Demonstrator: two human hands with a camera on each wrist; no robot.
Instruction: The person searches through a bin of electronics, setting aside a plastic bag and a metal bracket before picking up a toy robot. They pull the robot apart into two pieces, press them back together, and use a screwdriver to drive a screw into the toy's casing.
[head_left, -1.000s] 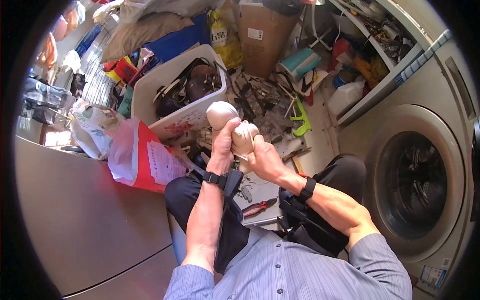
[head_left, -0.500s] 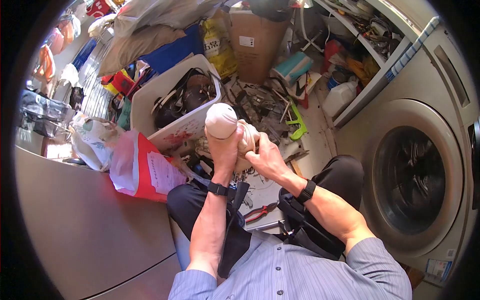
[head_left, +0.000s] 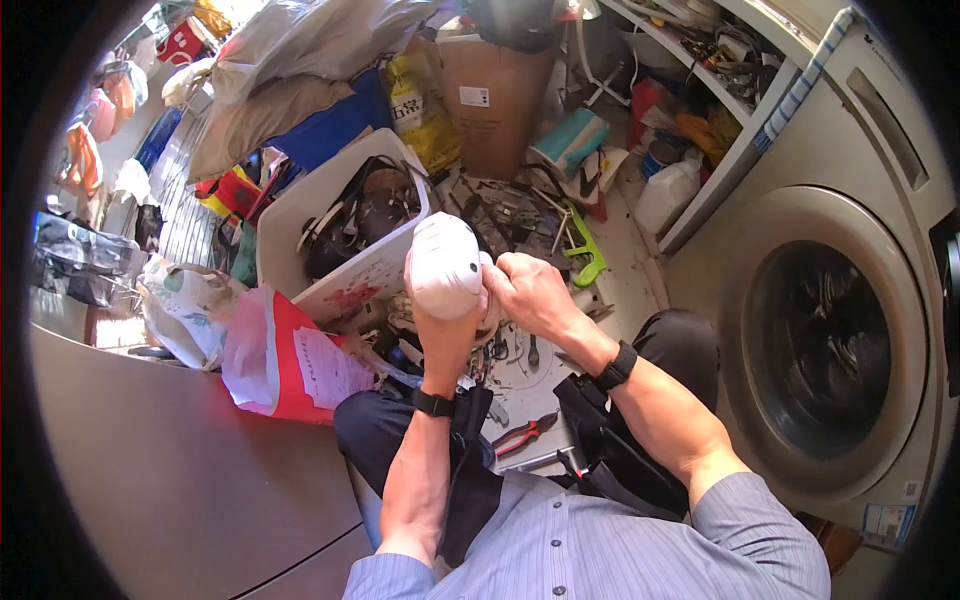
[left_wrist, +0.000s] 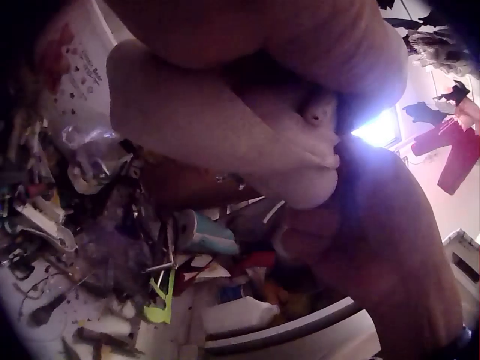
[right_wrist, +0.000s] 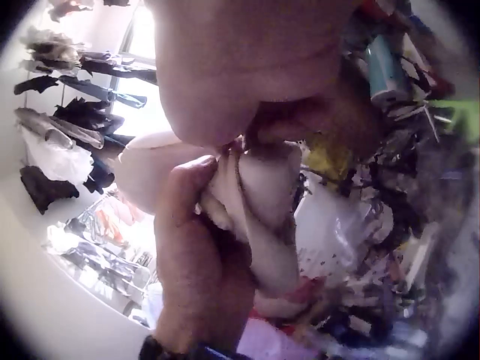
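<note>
A white, smooth, rounded figure (head_left: 446, 265) with a ball-like end and a small dark dot on its side is held up in front of the chest. My left hand (head_left: 445, 340) grips it from below, thumb pressed along the folded-looking part in the right wrist view. At its right side my right hand (head_left: 540, 295) has curled fingers and pinches the edge. In the left wrist view the figure (left_wrist: 217, 127) shows a small round hole near the right hand (left_wrist: 375, 232). Most of the smaller end is hidden behind the hands in the head view.
On the floor lie red-handled pliers (head_left: 527, 434), a green plastic piece (head_left: 588, 250) and heaped scrap parts. A white bin (head_left: 340, 290) of dark items stands behind, beside a red-and-white bag (head_left: 290, 370). To the right is a washing machine (head_left: 700, 230).
The figure has been tipped and turned, so its large smooth end now faces the head camera and hides the smaller end. Both hands stayed on it. The head view has shifted slightly.
</note>
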